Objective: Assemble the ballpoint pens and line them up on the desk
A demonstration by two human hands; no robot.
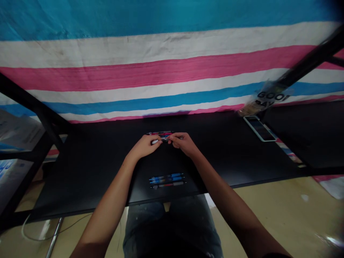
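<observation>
Over the middle of the black table (94,168), my left hand (143,146) pinches the left end of a pen, whose white tip part (154,142) shows below the thumb. My right hand (185,144) has its thumb and fingers closed on the right end, where a dark piece sticks out. Between the fingertips a thin stretch of the pen is visible, but whether it is one piece or two I cannot tell. Just beyond the hands lie pens with red and dark barrels (158,133), partly covered by the fingers. Nearer me are blue pens (167,178) and a dark grey pen (169,185), side by side.
A phone (259,128) in a pale case lies at the table's right, beside a clear plastic bag (268,98) with black lettering. Black metal frame bars (48,123) rise at both sides. A striped sheet (161,75) hangs behind the table.
</observation>
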